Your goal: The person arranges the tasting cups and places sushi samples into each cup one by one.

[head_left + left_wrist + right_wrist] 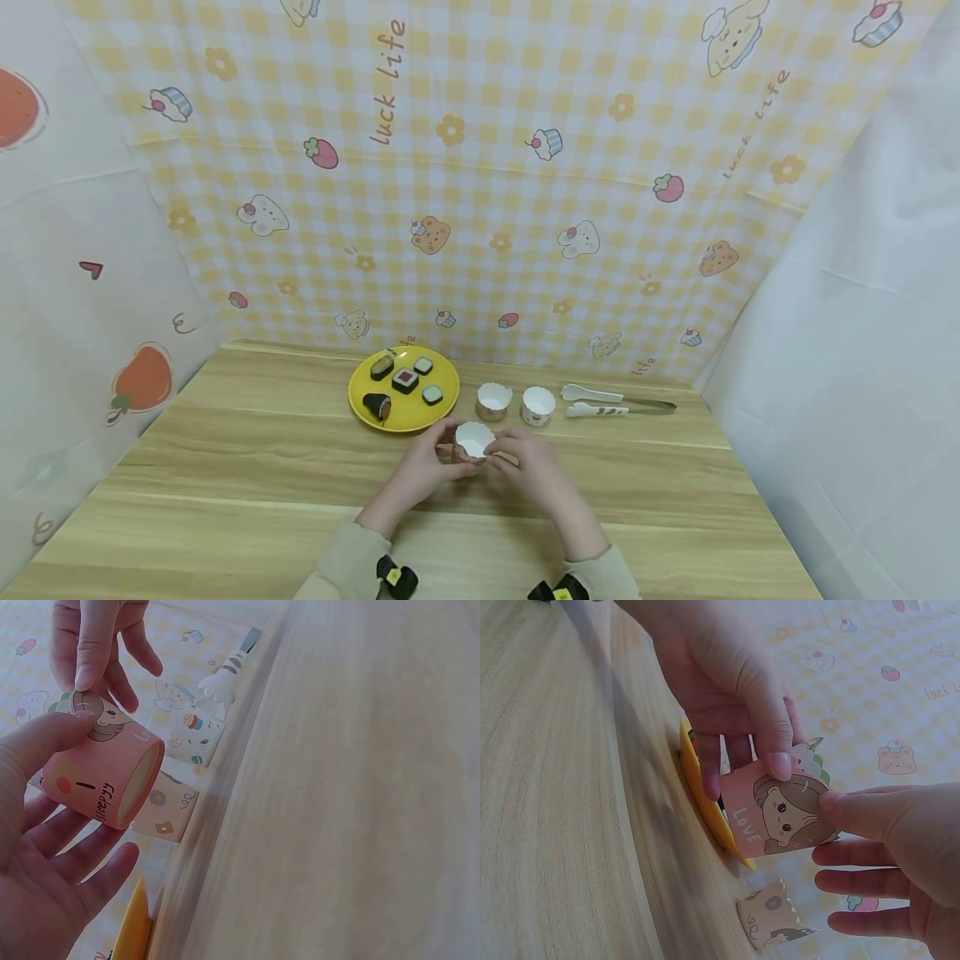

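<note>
The pink cup [109,766] is smooth, apparently matt paper.

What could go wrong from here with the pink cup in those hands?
The pink cup is held off the table, so it could drop if the grip slips. The right hand pinches it at its scalloped rim, which might bend if squeezed hard. The left hand is close to the yellow plate, so a careless move might nudge it and shift the sushi pieces.

Both forearms [576,521] angle inward, left hand [426,463] and right hand [531,465] facing each other, each gripping with thumb and fingers
</note>
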